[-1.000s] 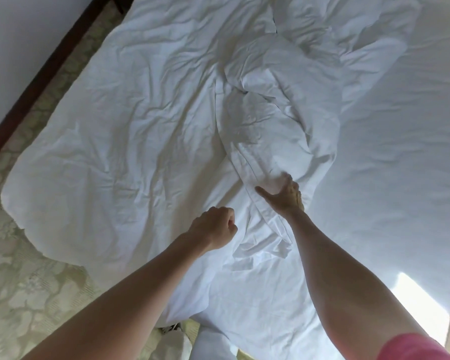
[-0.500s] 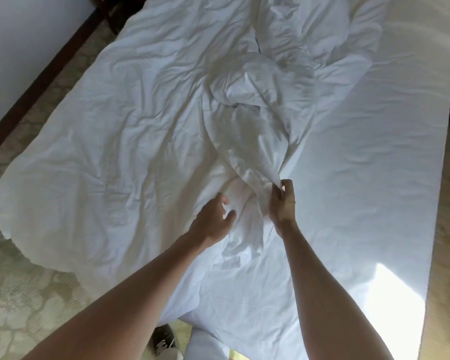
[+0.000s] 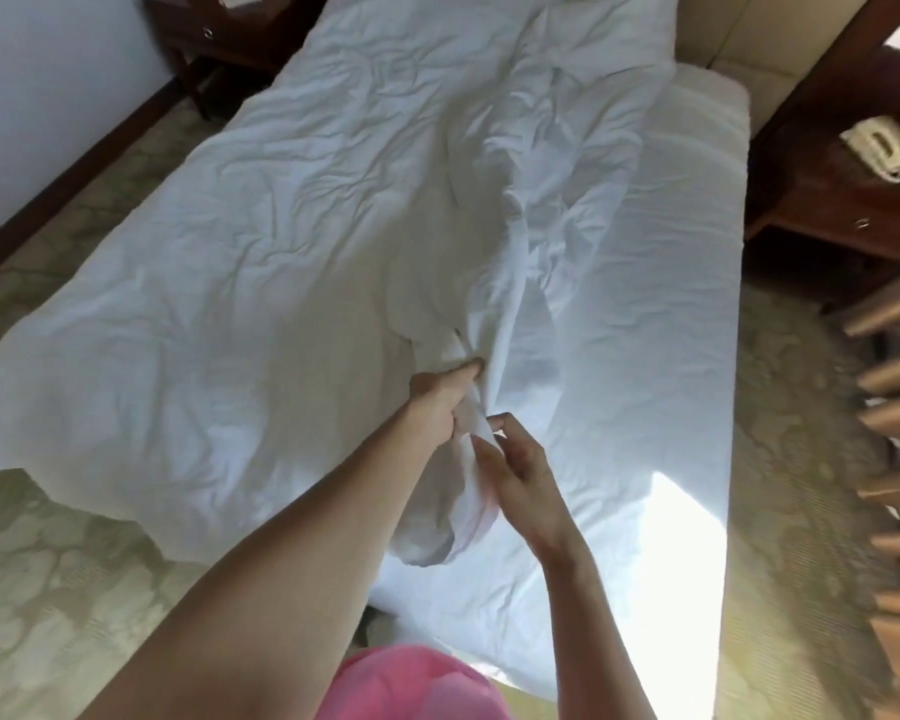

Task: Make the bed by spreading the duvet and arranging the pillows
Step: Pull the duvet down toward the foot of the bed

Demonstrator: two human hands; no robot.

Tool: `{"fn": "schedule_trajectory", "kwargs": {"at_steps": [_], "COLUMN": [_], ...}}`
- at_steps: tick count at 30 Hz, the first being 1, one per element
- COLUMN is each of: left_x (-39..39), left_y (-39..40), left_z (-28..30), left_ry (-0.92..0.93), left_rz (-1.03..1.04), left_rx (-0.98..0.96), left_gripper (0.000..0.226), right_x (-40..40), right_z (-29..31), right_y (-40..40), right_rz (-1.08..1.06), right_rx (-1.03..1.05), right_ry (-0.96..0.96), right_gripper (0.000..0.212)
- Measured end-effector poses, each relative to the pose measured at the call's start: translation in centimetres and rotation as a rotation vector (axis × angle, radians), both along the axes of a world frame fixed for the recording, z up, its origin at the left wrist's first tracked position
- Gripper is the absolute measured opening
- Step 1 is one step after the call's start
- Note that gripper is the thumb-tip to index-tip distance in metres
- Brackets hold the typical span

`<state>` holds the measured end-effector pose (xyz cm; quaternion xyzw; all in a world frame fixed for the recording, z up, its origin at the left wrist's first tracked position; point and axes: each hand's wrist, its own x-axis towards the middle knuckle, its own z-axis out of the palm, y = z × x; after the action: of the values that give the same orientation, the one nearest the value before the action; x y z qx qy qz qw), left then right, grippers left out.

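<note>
Head view, looking down the length of the bed. White duvet [image 3: 240,283] is seen crumpled over the left part of the mattress [image 3: 671,314], its left edge hanging off the bed onto the patterned carpet [image 3: 63,579]. A bunched ridge of duvet fabric runs down the middle of the bed from far to near, ending in a rounded fold near the person. Right half of the mattress is left uncovered, white sheet showing, with a bright sunlit patch at the near right.

Left hand [image 3: 440,402] is extended forward, fingers curled into the bunched fabric, gripping a fold of the duvet. Right hand [image 3: 520,470] is placed just beside it on the near side, thumb and a fingertip closed on the same fold of fabric in a pinch, other fingers loosely bent. The two hands are nearly touching. Pink clothing [image 3: 411,683] is visible at the bottom edge.

Dark wooden nightstand [image 3: 842,200] stands to the right of the bed with a pale, blurred object [image 3: 881,148] on top. A second dark wooden piece of furniture [image 3: 230,39] is seen at the far left, against the white wall [image 3: 37,96]. Padded headboard [image 3: 749,49] is seen at the far right. Pillows cannot be clearly made out.
</note>
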<state>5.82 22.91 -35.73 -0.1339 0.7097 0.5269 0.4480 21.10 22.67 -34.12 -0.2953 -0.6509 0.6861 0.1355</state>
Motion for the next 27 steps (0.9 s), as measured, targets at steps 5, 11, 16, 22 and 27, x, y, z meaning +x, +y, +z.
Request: {"fn": "schedule_trajectory", "kwargs": {"at_steps": [5, 11, 16, 22, 27], "left_x": [5.8, 13.3, 20.5, 25.7, 27.5], "left_y": [-4.5, -10.2, -12.4, -12.2, -10.5], "left_z": [1.5, 6.5, 10.0, 10.6, 11.0], "left_ry": [0.294, 0.9, 1.188, 1.325, 1.204], "left_rz": [-0.048, -0.539, -0.916, -1.122, -1.005], "left_rx": [-0.019, -0.26, -0.259, -0.231, -0.123], "left_gripper": [0.04, 0.047, 0.027, 0.029, 0.012], "right_x": [5.2, 8.4, 11.9, 17.4, 19.0], "right_z": [1.4, 2.6, 3.5, 5.0, 4.7], "right_y": [-2.6, -4.3, -4.9, -2.9, -0.4], "right_rz": [-0.016, -0.128, -0.264, -0.317, -0.41], "right_rx": [-0.181, -0.252, -0.323, -0.533, -0.519], "right_ry": [-0.038, -0.084, -0.201, -0.198, -0.23], "right_gripper": [0.013, 0.02, 0.072, 0.054, 0.026]}}
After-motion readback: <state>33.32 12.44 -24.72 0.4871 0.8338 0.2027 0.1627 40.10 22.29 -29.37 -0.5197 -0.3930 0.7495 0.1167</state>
